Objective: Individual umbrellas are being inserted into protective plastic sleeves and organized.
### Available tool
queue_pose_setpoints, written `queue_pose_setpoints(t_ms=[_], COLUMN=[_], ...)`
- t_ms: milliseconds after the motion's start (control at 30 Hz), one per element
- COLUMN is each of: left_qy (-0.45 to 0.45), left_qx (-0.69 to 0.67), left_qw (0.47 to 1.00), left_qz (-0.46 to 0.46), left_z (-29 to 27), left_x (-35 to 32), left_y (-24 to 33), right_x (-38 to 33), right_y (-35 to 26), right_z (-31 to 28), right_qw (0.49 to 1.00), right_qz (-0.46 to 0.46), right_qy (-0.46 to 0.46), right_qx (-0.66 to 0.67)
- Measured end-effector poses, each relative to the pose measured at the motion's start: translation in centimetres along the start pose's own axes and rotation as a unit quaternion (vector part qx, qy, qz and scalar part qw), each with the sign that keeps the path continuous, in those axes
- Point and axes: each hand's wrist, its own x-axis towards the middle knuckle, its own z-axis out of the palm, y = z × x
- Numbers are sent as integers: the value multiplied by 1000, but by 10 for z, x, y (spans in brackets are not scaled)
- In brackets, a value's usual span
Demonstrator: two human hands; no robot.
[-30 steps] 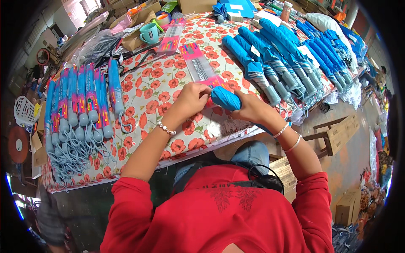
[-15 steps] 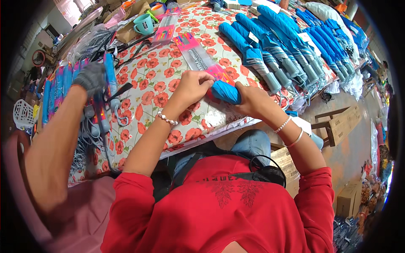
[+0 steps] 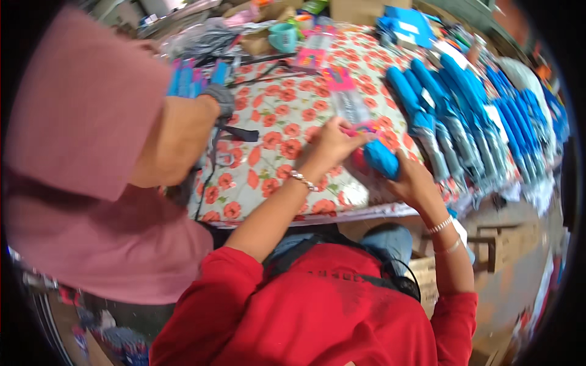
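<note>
A blue folded umbrella [image 3: 381,160] is in my right hand [image 3: 416,177], its rounded end turned toward my left hand. My left hand [image 3: 334,139] pinches the pink near end of a clear and pink plastic sleeve [image 3: 349,105] lying on the table. The umbrella's end is close to that pink edge; blur hides whether it is inside. To the right lie several blue folded umbrellas [image 3: 448,104] with grey handles.
At left a co-worker in a pink sleeve [image 3: 91,104] leans in, with a grey-gloved hand [image 3: 220,97] near packed umbrellas [image 3: 186,80]. A black strap [image 3: 241,133] lies on the flowered tablecloth [image 3: 274,177]. A teal mug [image 3: 282,38] stands behind; a wooden stool [image 3: 513,247] is right.
My view has swung left, so the table sits further right in the picture. The co-worker's body has come further forward at left. Both my hands keep their holds on the sleeve and the umbrella.
</note>
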Motion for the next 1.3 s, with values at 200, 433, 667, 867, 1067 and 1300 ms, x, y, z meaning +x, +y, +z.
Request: queue_pose_setpoints(t_ms=[200, 433, 667, 867, 1067, 1300], left_qy=[4, 14, -13, 40, 36, 0], left_qx=[-282, -490, -430, -585, -582, -559], left_qw=[958, 872, 896, 810, 812, 824], left_qz=[-58, 6, 107, -4, 13, 91], left_z=[17, 31, 28, 36, 37, 39], left_x=[3, -3, -11, -6, -9, -15], left_y=[6, 7, 28, 30, 42, 37], right_x=[5, 10, 11, 14, 13, 19], right_y=[-2, -7, 6, 2, 1, 12], right_z=[-2, -8, -10, -8, -13, -6], right_qw=[999, 993, 977, 982, 980, 919], right_qz=[-1, -4, 24, 28, 39, 56], right_qy=[41, 16, 0, 3, -6, -93], right_qx=[20, 115, 211, 188, 197, 379])
